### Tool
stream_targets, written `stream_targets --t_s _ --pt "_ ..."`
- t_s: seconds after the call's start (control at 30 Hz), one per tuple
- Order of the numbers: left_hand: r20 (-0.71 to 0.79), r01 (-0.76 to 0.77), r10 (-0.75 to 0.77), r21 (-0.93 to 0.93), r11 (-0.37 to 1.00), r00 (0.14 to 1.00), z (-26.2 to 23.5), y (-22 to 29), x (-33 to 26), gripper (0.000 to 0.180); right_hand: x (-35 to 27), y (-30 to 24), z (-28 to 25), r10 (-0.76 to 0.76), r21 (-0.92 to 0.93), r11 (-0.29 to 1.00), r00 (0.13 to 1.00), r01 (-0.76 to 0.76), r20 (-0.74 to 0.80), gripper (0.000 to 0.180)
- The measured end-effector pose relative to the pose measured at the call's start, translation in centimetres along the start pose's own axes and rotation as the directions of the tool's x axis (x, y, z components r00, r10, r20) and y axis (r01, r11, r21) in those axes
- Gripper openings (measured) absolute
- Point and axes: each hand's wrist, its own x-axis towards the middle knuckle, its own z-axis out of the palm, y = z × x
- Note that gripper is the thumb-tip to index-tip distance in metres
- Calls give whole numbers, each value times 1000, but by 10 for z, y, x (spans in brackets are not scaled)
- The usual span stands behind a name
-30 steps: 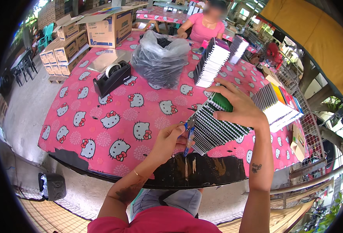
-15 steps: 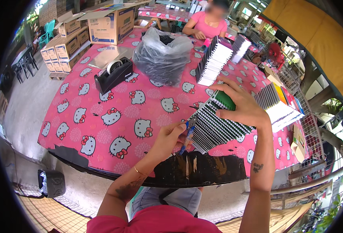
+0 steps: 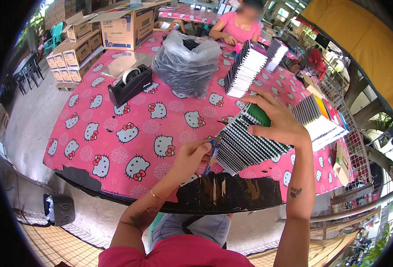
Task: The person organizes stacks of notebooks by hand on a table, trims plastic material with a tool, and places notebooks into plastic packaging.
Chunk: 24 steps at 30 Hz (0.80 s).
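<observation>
Just right of centre in the frame lies a stack of notebooks [image 3: 250, 144], slanting down toward the torn near edge of the table; what shows best is its bound side, row upon row of dark wire loops against white page edges, so it reads as tight black-and-white stripes with a greenish tint here and there. At its upper end a rounded patch of smooth deep-green cover [image 3: 259, 114] shows, bordered by loops. The person's right hand [image 3: 278, 121] arches over that end, thumb and fingers parted wide and curved around it, holding the stack. The left hand [image 3: 192, 156], at lower centre, is closed around blue-handled pliers [image 3: 213, 154], their dark metal nose right at the stack's left edge; I can't make out whether the nose bites on a wire. Under it all spreads a pink tablecloth [image 3: 80, 147] printed with white cat faces and red bows. Toward the upper middle of the frame sits a clear plastic bag [image 3: 185, 66] of dark contents, with a black tape dispenser [image 3: 132, 89] to its left. More piled notebooks [image 3: 246, 69] stand at upper right, near a co-worker in a pink top [image 3: 238, 30].
</observation>
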Motion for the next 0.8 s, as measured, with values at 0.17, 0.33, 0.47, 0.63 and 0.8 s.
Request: stream_targets --t_s 0.17,0.33,0.47,0.63,0.8 --pt "-1 90 -90 -29 996 996 0 2 3 30 -1 1 1 -1 16 1000 1000 1 -7 64" --pt "90 -391 588 825 409 804 4 -3 -3 36 0 1 1 7 22 1000 1000 -7 -5 64" --pt "63 133 -125 -133 982 990 -1 -14 -1 37 0 1 1 3 10 1000 1000 -3 -6 65" --pt "88 211 -194 -271 939 977 1 -19 4 35 -1 0 -1 9 10 1000 1000 -9 0 66" --pt "12 -85 84 152 985 996 2 -22 2 34 0 0 -1 11 21 1000 1000 -11 6 66"
